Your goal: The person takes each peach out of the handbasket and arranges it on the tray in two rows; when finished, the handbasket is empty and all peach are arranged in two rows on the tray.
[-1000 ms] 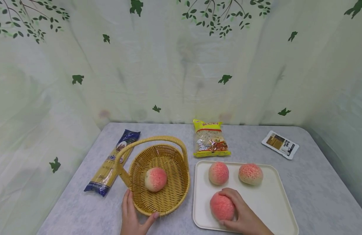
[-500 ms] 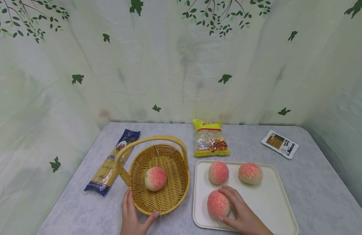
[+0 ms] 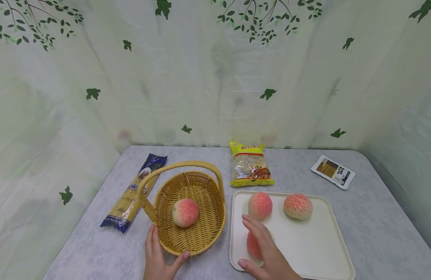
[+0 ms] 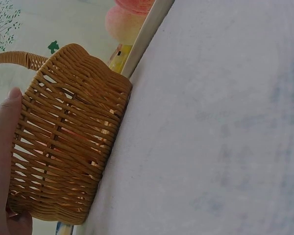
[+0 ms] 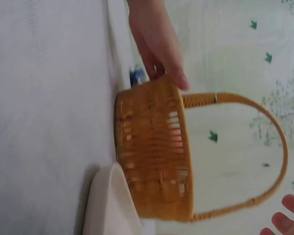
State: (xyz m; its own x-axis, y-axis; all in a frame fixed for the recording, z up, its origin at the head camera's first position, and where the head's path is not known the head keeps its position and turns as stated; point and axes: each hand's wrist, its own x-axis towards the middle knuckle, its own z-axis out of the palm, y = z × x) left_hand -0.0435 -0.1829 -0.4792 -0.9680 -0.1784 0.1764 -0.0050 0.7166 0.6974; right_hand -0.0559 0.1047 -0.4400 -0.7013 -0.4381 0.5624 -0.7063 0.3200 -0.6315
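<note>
A round wicker basket [image 3: 210, 229] with an arched handle stands left of centre, and one pink-and-cream peach [image 3: 185, 212] lies in it. My left hand [image 3: 157, 256] holds the basket's near-left rim; the left wrist view shows its thumb [image 4: 12, 105] along the woven wall. On the white tray [image 3: 317, 249] are three peaches: one at the back left [image 3: 260, 205], one at the back right [image 3: 298, 207], and a front one [image 3: 254, 245]. My right hand [image 3: 269, 252] is over the front peach, fingers and thumb spread apart, hiding much of it.
Behind the basket's left side lies a long blue-and-gold packet [image 3: 126, 202]. A yellow-ended clear bag [image 3: 252, 165] sits behind the tray. Toward the back right is a small white pouch [image 3: 333, 172]. A leaf-print curtain [image 3: 215, 97] hangs beyond the grey table [image 3: 373, 217].
The front peach has shifted slightly left on the tray. My right hand has let go of it, spreading its fingers and moving left over it. My left hand and the basket stay put.
</note>
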